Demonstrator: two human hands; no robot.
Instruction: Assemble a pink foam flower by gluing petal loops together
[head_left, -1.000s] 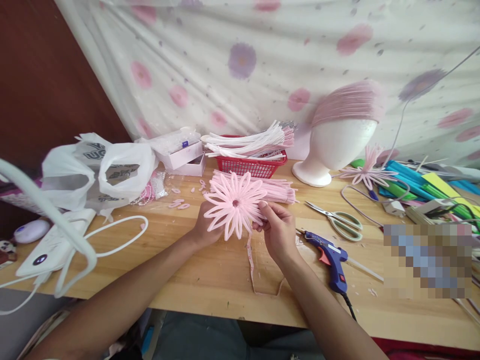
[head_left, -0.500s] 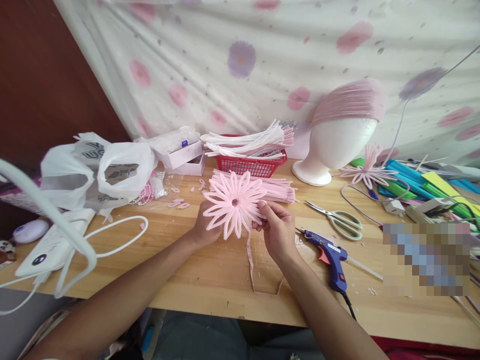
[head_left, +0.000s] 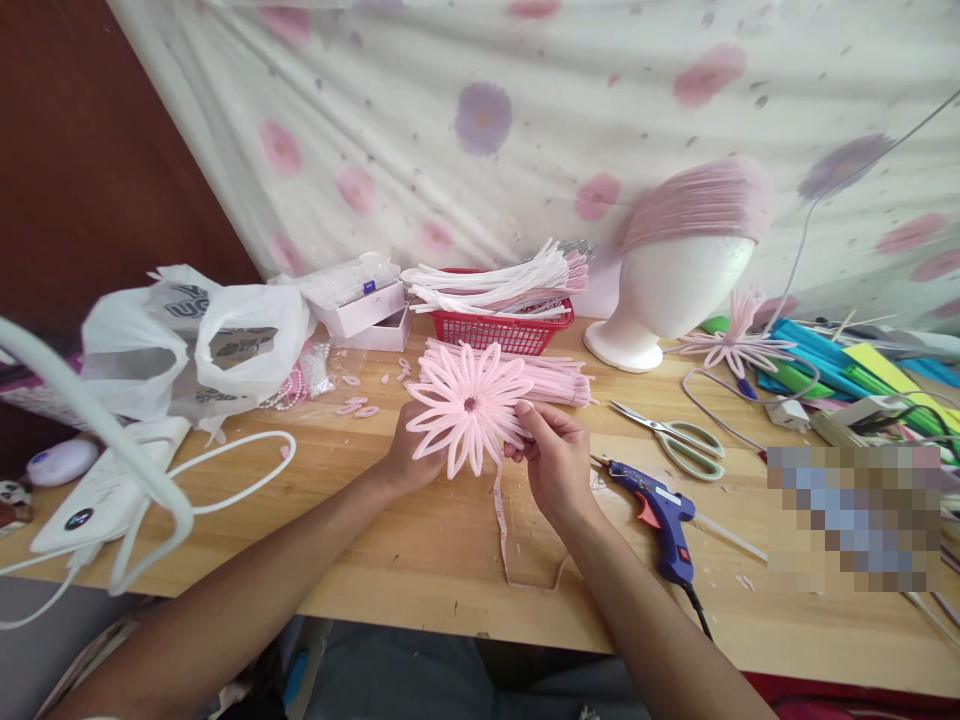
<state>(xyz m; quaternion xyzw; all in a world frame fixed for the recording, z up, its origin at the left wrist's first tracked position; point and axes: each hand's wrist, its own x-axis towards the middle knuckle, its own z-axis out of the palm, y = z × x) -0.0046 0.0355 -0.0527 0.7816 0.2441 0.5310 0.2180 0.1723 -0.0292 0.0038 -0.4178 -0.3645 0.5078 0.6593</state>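
Note:
A pink pipe-cleaner flower [head_left: 470, 407] with many looped petals faces me over the table. Its right-hand petals are pinched between the thumb and fingers of my right hand [head_left: 553, 450]. My left hand [head_left: 415, 452] supports it from behind on the left; the petals hide most of those fingers. Just beyond the flower lies a bundle of pink pipe cleaners [head_left: 559, 382]. Below my hands a tape measure [head_left: 501, 520] trails over the wood. To the right of my right hand are a blue glue gun [head_left: 660, 515] and scissors [head_left: 671, 440].
A red basket [head_left: 491, 332] of pipe cleaners stands behind. A foam head [head_left: 686, 290] wrapped in pink is at back right, beside another pink flower [head_left: 739, 345]. Plastic bags [head_left: 251, 350], a power bank [head_left: 112, 490] and a looping white cable [head_left: 161, 490] occupy the left.

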